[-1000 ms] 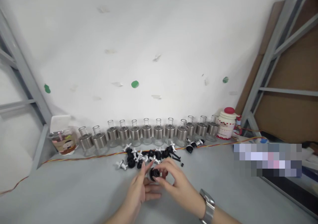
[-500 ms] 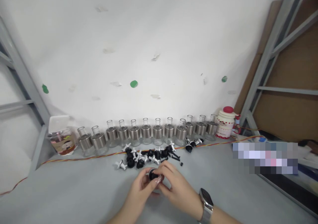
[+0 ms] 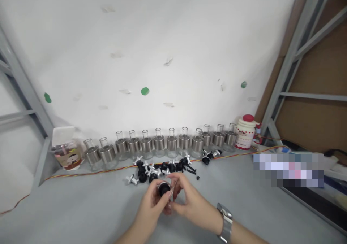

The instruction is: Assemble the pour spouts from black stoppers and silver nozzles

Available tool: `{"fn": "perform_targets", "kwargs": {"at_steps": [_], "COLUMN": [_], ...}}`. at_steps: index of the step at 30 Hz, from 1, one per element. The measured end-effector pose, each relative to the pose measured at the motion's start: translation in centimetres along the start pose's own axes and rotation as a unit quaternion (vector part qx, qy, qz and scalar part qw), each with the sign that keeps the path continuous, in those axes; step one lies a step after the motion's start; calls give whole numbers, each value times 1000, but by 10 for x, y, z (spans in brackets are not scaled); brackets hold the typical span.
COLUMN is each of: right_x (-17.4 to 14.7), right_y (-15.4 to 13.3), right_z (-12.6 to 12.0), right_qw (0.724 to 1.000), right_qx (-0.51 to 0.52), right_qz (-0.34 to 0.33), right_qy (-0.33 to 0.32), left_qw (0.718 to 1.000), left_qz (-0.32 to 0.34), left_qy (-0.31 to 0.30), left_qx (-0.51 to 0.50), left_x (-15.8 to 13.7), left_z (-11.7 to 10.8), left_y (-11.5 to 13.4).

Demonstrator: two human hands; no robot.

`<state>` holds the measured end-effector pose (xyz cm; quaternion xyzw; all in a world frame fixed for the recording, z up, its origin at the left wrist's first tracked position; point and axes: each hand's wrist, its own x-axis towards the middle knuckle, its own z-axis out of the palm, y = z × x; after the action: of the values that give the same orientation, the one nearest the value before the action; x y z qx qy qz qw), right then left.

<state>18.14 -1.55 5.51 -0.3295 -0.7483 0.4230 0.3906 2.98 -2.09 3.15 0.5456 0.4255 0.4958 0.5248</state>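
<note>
Low in the middle, my left hand [image 3: 155, 200] is closed round a black bottle stopper [image 3: 163, 188] with a pale silvery rim, its thumb across the near side. My right hand [image 3: 187, 197] is close against the stopper's right side. Its index finger arches over and the thumb comes in from below, fingers curled; whatever lies between the fingertips is hidden. Just beyond both hands lies a pile of black and silver stopper parts [image 3: 156, 171], some with cross-shaped silver pieces. Thin black sticks [image 3: 191, 169] and a small black bit [image 3: 197, 178] lie to its right.
Several glass bottles with steel sleeves [image 3: 146, 144] line the wall. A few stoppers [image 3: 206, 160] sit before them at right. A twisted red-yellow wire [image 3: 114, 169] crosses the grey table. A printed cup [image 3: 67, 155] stands left, a red-lidded jar [image 3: 244, 134] right.
My right hand's fingers have come off the top of the stopper toward its right side. More of the stopper's black face shows in my left hand, which has shifted slightly left.
</note>
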Motion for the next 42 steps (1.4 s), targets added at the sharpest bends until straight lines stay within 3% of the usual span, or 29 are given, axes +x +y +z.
{"fn": "perform_targets", "kwargs": {"at_steps": [15,19,23,31,36,42], "right_x": [1,3,2,3,6,6], "right_y": [-2,2,6,10,19,22], "right_z": [-5,-4,2,14,20,28], "right_qw": [996,998,997,992,977,967], "right_qx": [57,2,-34,14,116,178], "right_qz": [33,64,73,124,175,180], "right_qy": [-55,-8,-23,-26,-44,-32], "left_qw": [999,998,997,998,998,997], "left_qz": [2,-12,-30,-55,-59,-78], "left_qy": [16,-7,-15,-4,-10,19], "left_qx": [-32,-60,-62,-27,-18,9], "left_x": [-1,-3,-10,-13,-12,-16], "left_z": [1,5,9,10,11,12], "left_y": [7,0,-7,-10,-8,-3]}}
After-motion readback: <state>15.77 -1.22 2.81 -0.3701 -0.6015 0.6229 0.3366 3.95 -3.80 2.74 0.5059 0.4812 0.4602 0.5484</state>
